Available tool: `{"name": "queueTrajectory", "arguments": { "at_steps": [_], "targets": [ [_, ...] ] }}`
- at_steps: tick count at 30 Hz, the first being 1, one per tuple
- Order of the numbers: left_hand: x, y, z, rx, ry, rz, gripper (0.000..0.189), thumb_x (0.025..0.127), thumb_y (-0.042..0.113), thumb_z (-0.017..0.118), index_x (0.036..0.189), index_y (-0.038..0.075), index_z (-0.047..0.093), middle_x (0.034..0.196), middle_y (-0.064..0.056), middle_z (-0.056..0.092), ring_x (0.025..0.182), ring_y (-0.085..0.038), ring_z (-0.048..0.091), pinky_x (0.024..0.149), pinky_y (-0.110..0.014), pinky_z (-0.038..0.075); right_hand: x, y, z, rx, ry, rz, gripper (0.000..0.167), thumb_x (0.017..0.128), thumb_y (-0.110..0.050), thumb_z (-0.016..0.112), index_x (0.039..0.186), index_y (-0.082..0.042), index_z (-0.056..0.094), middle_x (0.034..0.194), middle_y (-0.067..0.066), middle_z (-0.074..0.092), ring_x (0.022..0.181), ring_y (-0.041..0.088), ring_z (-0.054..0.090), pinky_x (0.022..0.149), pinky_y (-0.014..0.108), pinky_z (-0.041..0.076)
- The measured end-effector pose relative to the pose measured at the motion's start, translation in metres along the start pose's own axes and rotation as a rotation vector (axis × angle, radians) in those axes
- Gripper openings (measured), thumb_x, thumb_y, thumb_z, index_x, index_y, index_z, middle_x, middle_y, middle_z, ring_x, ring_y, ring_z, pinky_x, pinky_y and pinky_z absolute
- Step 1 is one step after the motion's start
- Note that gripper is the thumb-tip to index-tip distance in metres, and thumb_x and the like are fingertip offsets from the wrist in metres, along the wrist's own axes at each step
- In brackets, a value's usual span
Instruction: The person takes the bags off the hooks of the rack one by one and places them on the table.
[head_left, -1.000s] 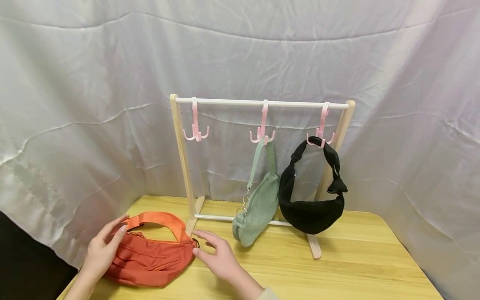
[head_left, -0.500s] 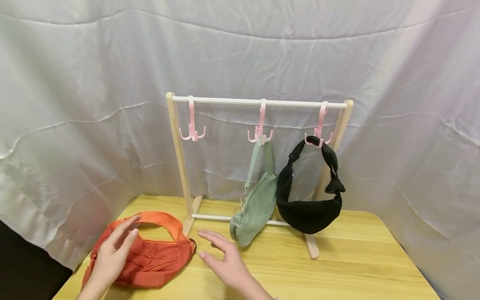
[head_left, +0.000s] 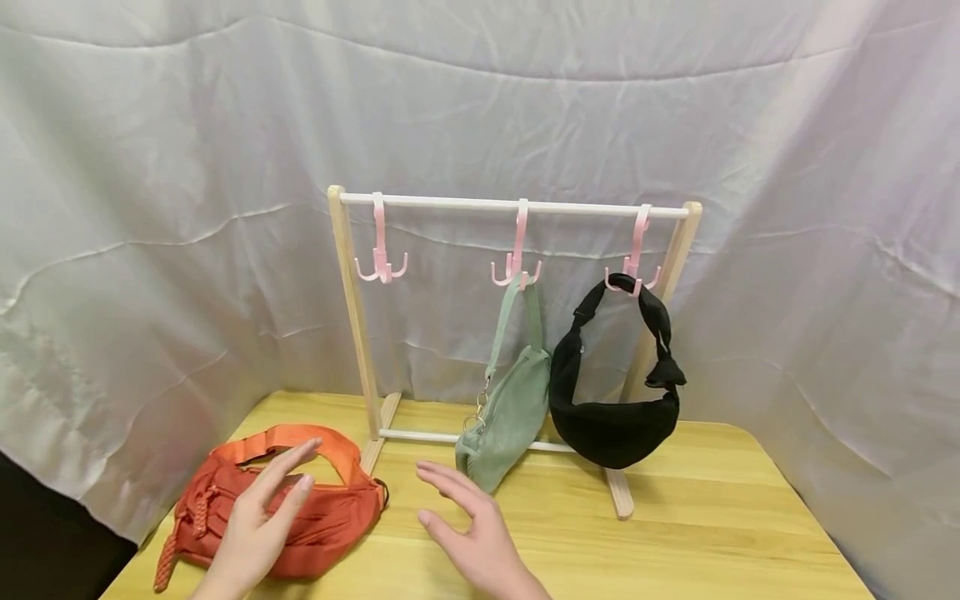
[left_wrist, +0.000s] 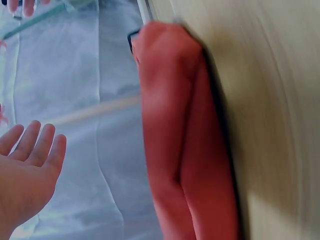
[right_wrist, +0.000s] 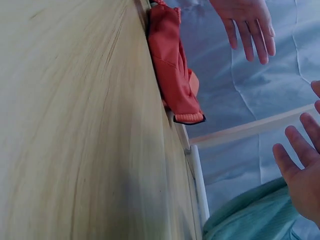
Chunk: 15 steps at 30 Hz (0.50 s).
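Observation:
A red-orange waist bag (head_left: pixel 330 521) with an orange strap (head_left: pixel 300 433) and braided zipper pulls lies on the table at the left of the head view. Over it hovers my left hand (head_left: pixel 258 521), fingers extended and holding nothing; the wrist views show it raised apart from the bag (left_wrist: pixel 175 130). My right hand (head_left: pixel 480 533) is held in the air to the right of the bag, fingers loosely spread, with nothing in it. Just beyond that hand a pale green bag (head_left: pixel 510 417) hangs by its strap from the middle pink hook (head_left: pixel 516 250).
A wooden rack with a white top rail (head_left: pixel 450 202) stands on the wooden table (head_left: pixel 720 517). On its right pink hook (head_left: pixel 636 250) hangs a black bag (head_left: pixel 618 433). The left pink hook (head_left: pixel 381 250) bears nothing. Grey curtain cloth (head_left: pixel 187 167) surrounds the table.
My left hand has left the bag's left end and moved right over it, uncovering the braided pulls. My right hand has drawn away to the right from the bag's end. The bag stays lying.

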<state>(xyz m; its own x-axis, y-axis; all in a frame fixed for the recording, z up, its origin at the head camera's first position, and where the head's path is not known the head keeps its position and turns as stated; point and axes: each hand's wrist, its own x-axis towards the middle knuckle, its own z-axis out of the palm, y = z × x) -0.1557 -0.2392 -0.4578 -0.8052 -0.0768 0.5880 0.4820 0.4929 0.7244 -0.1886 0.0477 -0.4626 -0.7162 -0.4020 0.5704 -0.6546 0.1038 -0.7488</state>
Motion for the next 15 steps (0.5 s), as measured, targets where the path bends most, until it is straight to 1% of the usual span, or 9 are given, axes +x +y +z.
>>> {"name": "queueTrajectory", "arguments": {
  "at_steps": [6,9,13,15],
  "targets": [
    [-0.002,0.012,0.015,-0.026,-0.046,-0.002,0.053,0.103,-0.001,0.060,0.152,0.019,0.054,0.145,-0.006,0.061,0.130,0.005,0.052,0.099,-0.008,0.045,-0.006,-0.003,-0.010,-0.018,0.021,0.042,0.043,0.101,-0.016,0.070,0.143,-0.023,0.064,0.150,0.000,0.058,0.139,0.022,0.053,0.110,0.035,0.049],
    [-0.002,0.016,0.023,-0.042,-0.064,-0.003,0.052,0.104,0.002,0.060,0.152,0.022,0.054,0.147,-0.005,0.060,0.133,0.005,0.050,0.099,-0.009,0.045,-0.008,-0.003,-0.016,-0.042,0.036,0.028,0.044,0.101,-0.016,0.070,0.144,-0.022,0.063,0.150,0.001,0.058,0.139,0.021,0.053,0.109,0.034,0.050],
    [0.000,0.022,0.034,-0.080,-0.084,0.037,0.052,0.103,0.001,0.062,0.151,0.019,0.056,0.147,-0.004,0.060,0.132,0.002,0.052,0.100,-0.010,0.046,-0.007,-0.004,-0.024,-0.043,0.069,0.011,0.046,0.099,-0.010,0.071,0.143,-0.019,0.064,0.150,0.003,0.058,0.139,0.021,0.054,0.109,0.031,0.050],
    [0.001,0.023,0.041,-0.099,-0.099,0.072,0.052,0.102,-0.001,0.062,0.151,0.016,0.056,0.148,-0.006,0.060,0.132,-0.002,0.054,0.101,-0.012,0.047,-0.006,-0.005,-0.029,-0.045,0.089,-0.001,0.047,0.098,-0.007,0.071,0.143,-0.017,0.064,0.150,0.004,0.058,0.139,0.021,0.054,0.109,0.032,0.050]
  ]
}}
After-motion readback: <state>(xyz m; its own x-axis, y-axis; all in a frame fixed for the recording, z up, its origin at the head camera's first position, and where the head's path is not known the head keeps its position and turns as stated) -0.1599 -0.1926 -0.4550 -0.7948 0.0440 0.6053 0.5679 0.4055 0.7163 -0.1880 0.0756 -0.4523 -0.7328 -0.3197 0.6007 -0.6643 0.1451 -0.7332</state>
